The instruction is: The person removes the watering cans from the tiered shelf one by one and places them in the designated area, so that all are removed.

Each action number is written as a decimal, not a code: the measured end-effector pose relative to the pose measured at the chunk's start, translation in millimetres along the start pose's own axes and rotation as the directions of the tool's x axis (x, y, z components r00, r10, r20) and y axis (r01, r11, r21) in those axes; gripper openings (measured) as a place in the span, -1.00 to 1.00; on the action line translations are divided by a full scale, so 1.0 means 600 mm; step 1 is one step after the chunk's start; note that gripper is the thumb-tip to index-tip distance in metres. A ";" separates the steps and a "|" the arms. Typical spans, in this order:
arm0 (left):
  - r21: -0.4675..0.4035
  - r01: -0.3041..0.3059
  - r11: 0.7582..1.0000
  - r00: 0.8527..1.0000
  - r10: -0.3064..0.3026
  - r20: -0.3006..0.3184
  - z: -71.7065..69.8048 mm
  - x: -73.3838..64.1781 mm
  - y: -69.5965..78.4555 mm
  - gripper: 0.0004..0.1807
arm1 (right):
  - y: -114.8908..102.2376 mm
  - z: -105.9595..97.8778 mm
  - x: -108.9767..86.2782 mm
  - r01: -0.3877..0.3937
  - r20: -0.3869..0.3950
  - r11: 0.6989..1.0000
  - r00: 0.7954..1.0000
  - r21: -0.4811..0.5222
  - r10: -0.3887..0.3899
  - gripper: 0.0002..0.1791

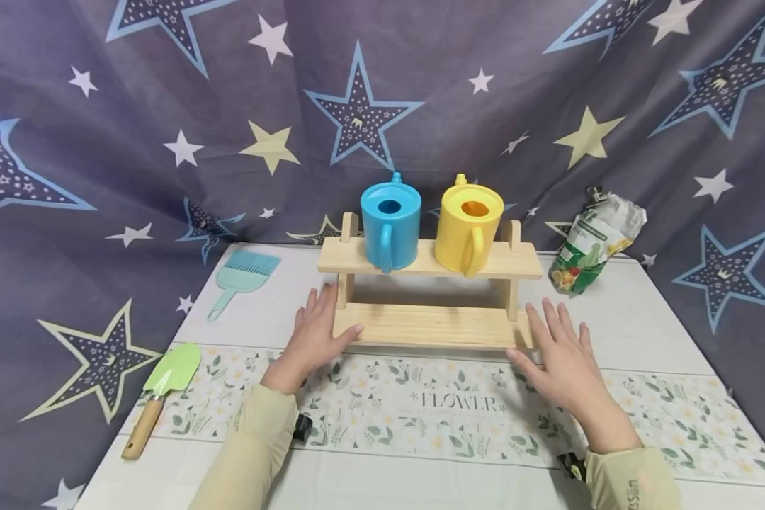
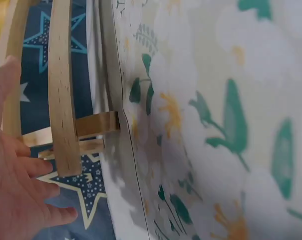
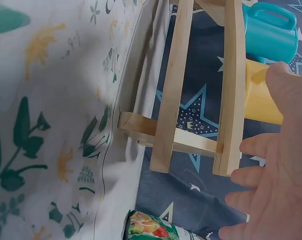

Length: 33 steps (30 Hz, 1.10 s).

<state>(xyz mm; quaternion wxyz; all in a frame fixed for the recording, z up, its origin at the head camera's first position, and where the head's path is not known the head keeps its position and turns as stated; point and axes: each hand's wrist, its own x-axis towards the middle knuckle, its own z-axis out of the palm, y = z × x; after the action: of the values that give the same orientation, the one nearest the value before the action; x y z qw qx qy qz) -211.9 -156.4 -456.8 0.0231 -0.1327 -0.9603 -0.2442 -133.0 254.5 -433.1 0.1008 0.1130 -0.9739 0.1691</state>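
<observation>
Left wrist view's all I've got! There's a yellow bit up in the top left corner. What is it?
Observer: A yellow watering can, standing on top of the wooden shelf.
Operator: Ooh! Is there another one?
Observer: Yes, a blue watering can, just left of the yellow one in the head view.
Operator: And where's the other hand?
Observer: The right hand is by the shelf's right end, fingers spread.

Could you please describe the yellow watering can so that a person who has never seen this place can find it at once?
On the table, find the two-level wooden shelf near the back. On its upper board, the yellow watering can stands on the right in the head view. Its colour sets it apart from the similarly shaped blue watering can to its left.
</observation>
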 end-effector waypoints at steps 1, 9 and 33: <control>-0.005 0.003 1.000 1.000 -0.003 0.003 0.001 0.004 -0.001 0.07 | 0.000 0.000 0.000 0.002 -0.001 1.000 1.000 0.004 -0.002 -0.08; -0.156 -0.002 0.988 1.000 0.005 0.020 0.013 0.032 -0.014 -0.02 | 0.000 0.001 -0.001 0.023 -0.024 0.999 0.999 0.022 -0.023 -0.10; -0.208 0.164 0.964 0.984 -0.146 0.097 0.029 0.071 -0.025 -0.39 | 0.000 0.004 0.017 0.129 -0.195 0.988 0.975 0.085 -0.111 -0.22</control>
<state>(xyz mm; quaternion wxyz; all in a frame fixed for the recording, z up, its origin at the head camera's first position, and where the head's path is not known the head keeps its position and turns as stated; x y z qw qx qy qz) -256.6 -150.4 -474.2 -0.0495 -0.0688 -0.9358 -0.3423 -143.1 252.0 -433.1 0.1974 0.1600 -0.9419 0.2199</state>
